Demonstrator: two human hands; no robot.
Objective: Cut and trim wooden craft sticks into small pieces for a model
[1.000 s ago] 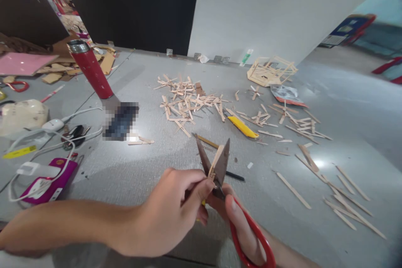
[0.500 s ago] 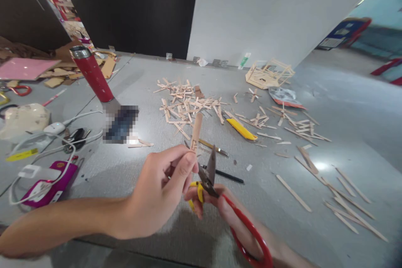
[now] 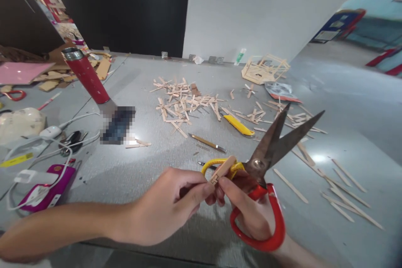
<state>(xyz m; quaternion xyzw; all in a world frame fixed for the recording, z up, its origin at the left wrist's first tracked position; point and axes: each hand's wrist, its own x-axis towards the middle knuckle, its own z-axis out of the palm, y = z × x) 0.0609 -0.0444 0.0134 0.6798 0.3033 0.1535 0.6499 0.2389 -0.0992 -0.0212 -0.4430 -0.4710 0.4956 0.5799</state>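
Between its thumb and fingers, my left hand (image 3: 176, 207) pinches a short wooden craft stick (image 3: 223, 171) with dark marks drawn on it. My right hand (image 3: 243, 203) has the scissors (image 3: 266, 157) hooked on it, one handle red and the other yellow. The scissor blades stand apart and point up to the right, away from the stick. My right thumb and fingers are at the stick too, touching it near the left fingertips. Behind the hands lie a craft knife (image 3: 207, 143) and a dark pen (image 3: 205, 165), partly covered.
A pile of cut sticks (image 3: 185, 100) lies mid-table, near a yellow box cutter (image 3: 238, 125). Longer sticks (image 3: 290, 185) are at right, a stick frame (image 3: 265, 70) behind. On the left are a red bottle (image 3: 86, 75), a blurred-out dark object (image 3: 117, 125) and a purple power strip (image 3: 50, 186) with cables.
The scissors have swung away from the stick, blades now up and right. The stick has tipped rightward and come down, and my right fingers have moved onto it.
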